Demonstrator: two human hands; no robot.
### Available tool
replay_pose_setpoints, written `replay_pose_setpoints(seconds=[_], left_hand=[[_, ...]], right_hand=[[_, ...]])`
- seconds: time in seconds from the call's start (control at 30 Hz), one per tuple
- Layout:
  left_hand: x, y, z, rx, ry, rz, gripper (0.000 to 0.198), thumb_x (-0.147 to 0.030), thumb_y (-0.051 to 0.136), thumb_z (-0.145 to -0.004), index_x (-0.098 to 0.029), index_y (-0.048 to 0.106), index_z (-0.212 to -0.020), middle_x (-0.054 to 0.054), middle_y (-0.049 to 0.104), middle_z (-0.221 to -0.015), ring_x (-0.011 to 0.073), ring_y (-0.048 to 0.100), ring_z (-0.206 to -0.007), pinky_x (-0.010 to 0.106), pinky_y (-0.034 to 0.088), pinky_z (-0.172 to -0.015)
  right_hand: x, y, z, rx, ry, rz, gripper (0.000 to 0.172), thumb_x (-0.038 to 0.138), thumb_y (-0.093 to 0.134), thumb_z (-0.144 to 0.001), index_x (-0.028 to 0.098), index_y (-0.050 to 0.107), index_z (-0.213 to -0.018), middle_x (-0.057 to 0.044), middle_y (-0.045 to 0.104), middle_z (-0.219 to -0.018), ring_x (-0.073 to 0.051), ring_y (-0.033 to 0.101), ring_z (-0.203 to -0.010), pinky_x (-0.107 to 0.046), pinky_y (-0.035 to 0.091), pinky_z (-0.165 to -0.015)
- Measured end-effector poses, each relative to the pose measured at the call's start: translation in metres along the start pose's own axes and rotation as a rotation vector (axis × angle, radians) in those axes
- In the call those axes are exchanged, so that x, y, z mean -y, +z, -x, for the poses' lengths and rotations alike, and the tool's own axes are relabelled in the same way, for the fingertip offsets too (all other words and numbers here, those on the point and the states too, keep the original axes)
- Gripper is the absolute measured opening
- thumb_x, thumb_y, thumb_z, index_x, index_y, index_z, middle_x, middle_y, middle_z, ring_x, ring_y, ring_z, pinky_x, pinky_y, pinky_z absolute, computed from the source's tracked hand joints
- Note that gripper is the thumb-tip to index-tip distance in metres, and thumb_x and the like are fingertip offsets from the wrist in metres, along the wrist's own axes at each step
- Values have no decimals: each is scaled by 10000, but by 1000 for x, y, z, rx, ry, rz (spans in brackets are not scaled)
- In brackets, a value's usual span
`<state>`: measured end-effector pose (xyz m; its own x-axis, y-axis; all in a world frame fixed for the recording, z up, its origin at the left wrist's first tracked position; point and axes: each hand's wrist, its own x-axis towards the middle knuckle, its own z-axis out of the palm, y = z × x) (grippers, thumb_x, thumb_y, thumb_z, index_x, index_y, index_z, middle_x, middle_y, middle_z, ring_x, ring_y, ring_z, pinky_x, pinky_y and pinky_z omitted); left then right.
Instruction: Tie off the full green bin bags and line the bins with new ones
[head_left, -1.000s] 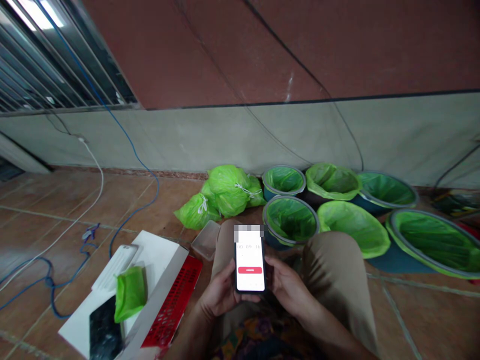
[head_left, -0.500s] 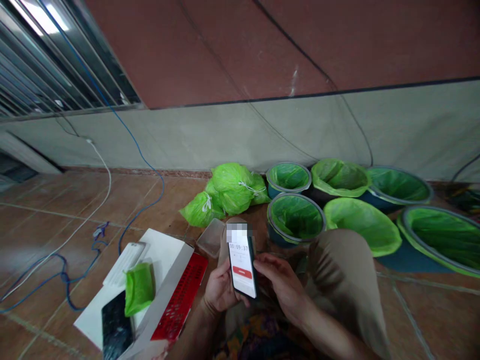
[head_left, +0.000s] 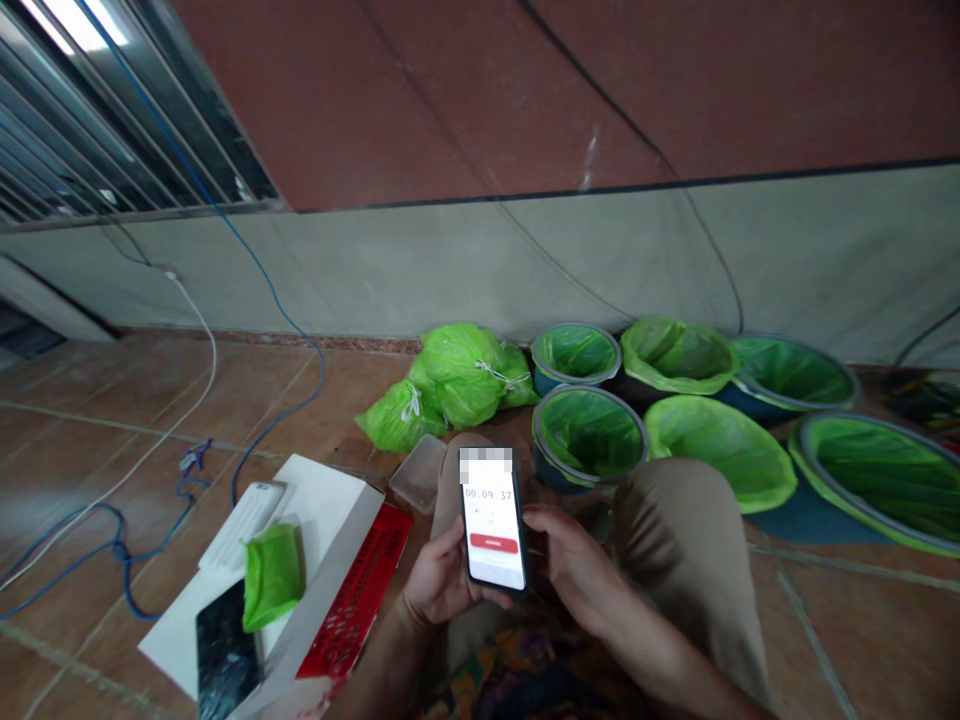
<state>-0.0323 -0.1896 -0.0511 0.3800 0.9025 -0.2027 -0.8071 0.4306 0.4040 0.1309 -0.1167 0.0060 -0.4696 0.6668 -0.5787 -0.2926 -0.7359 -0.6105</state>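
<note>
A smartphone (head_left: 492,535) is held upright above my lap, its lit screen showing 00:09:37 and a red button. My left hand (head_left: 442,575) is closed around its left side and lower back, with fingertips showing under the bottom edge. At the right edge, my right hand (head_left: 566,560) touches or supports the phone with bent fingers; some of them are hidden behind it. My knees, in beige trousers, rise on both sides. Just beyond the phone lies a clear plastic tub (head_left: 417,474) on the tiled floor.
Several bins with green liners, one a blue bin (head_left: 544,467), stand along the wall at right. Tied green bags (head_left: 461,375) lie beside them. At left, a white box (head_left: 307,490) bears a green packet (head_left: 274,575) and a dark tablet-like slab (head_left: 225,640). Blue cable (head_left: 124,570) trails across the floor.
The phone has turned slightly more upright and shifted a little right in the view. My right hand has moved with it, at its right edge. The timer reading is the same.
</note>
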Motion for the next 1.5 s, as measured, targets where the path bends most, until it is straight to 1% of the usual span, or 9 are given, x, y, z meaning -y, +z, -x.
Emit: replay_pose_setpoints(seconds=[0.17, 0.27, 0.37, 0.6, 0.77, 0.9, 1.03, 1.23, 1.5], left_hand=[[2, 8, -2, -51, 5, -27, 481, -419, 312, -971, -151, 599, -1249, 136, 685, -1149, 264, 669, -975, 425, 569, -760], [2, 11, -4, -89, 0, -29, 480, -417, 310, -973, -153, 602, -1247, 134, 694, -1127, 265, 673, -967, 428, 575, -751], [2, 12, -5, -111, -16, -38, 492, -431, 314, -970, -147, 601, -1250, 142, 688, -1138, 273, 669, -977, 432, 576, -748], [0, 13, -5, -137, -27, -69, 514, -455, 327, -962, -126, 605, -1241, 161, 690, -1119, 267, 669, -966, 415, 574, -743], [0, 15, -5, -159, -42, -76, 518, -459, 319, -962, -127, 607, -1238, 154, 687, -1128, 261, 669, -959, 410, 573, -743], [0, 18, -6, -156, -43, -80, 512, -451, 320, -964, -125, 596, -1247, 160, 680, -1144, 259, 662, -975, 406, 567, -755], [-1, 22, -8, -143, -34, -87, 490, -441, 338, -962, -133, 586, -1251, 159, 679, -1142, 254, 656, -977, 410, 558, -767], [-1, 24, -9, -157, -33, -98, 483, -439, 349, -960, -125, 594, -1233, 164, 674, -1147, 257, 656, -975, 407, 555, -757], [0, 22, -9, -147, -33, -88, 483, -438, 370, -956, -140, 559, -1286, 165, 660, -1177, 273, 642, -1026, 408, 552, -768]], right_hand=[[-3, -7, -6, -70, 89, -117, 213, 327, 724, -612, 195, 695, -776, -23, 724, -787, -187, 626, -726, -326, 468, -745], [-7, -12, -8, -68, 81, -140, 258, 346, 721, -628, 198, 696, -837, -46, 729, -836, -207, 638, -780, -342, 471, -766], [-11, -15, -11, -66, 73, -149, 292, 359, 730, -626, 200, 687, -868, -51, 727, -849, -215, 639, -788, -352, 474, -770], [-14, -19, -14, -53, 91, -140, 315, 392, 734, -613, 191, 677, -849, -55, 718, -859, -204, 633, -790, -343, 474, -763], [-16, -21, -16, -41, 60, -117, 320, 407, 728, -626, 203, 667, -865, -48, 716, -879, -210, 636, -823, -342, 472, -783], [-18, -22, -18, -66, 68, -127, 329, 398, 734, -617, 194, 666, -866, -49, 718, -864, -209, 638, -822, -340, 474, -792], [-19, -25, -20, -69, 65, -141, 329, 395, 730, -630, 193, 672, -882, -31, 710, -785, -198, 633, -769, -340, 475, -788], [-19, -25, -20, -63, 51, -134, 304, 397, 724, -642, 201, 681, -870, -31, 711, -784, -209, 639, -791, -345, 471, -779], [-14, -19, -17, -98, 51, -137, 292, 377, 725, -622, 193, 688, -846, -28, 713, -773, -200, 639, -804, -329, 474, -799]])
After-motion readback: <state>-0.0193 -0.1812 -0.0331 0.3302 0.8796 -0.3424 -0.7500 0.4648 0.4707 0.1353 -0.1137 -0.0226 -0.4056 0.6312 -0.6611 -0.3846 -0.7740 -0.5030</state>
